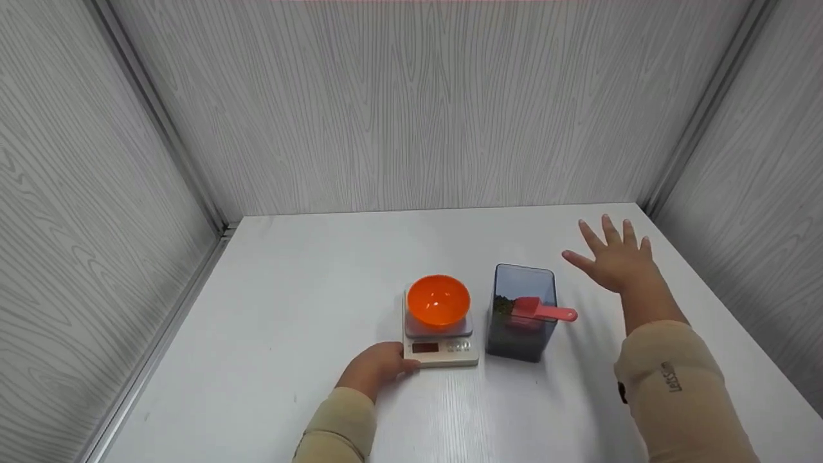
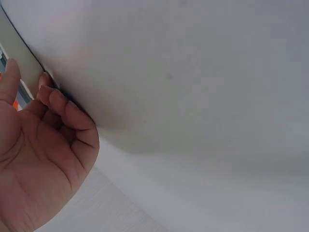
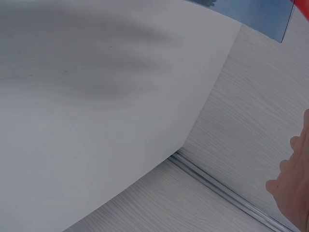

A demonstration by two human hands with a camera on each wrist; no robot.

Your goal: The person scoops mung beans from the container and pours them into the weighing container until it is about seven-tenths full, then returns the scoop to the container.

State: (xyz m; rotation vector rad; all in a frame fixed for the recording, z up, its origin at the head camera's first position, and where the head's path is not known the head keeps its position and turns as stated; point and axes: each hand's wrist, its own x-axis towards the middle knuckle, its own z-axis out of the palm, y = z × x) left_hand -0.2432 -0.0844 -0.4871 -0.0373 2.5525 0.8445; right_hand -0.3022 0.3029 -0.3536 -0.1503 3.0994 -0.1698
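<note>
An orange bowl stands on a small white kitchen scale near the middle of the white table. My left hand grips the scale's front left corner, thumb against its front edge. The left wrist view shows that hand with curled fingers against the scale's side. Right of the scale stands a clear blue-grey container with dark grains and a pink scoop in it. My right hand hovers to the right of and beyond the container with spread fingers, holding nothing. The right wrist view shows only its edge.
Grey wood-grain walls close in the table on the left, back and right, with metal strips in the corners. In the right wrist view the container's corner shows at the top.
</note>
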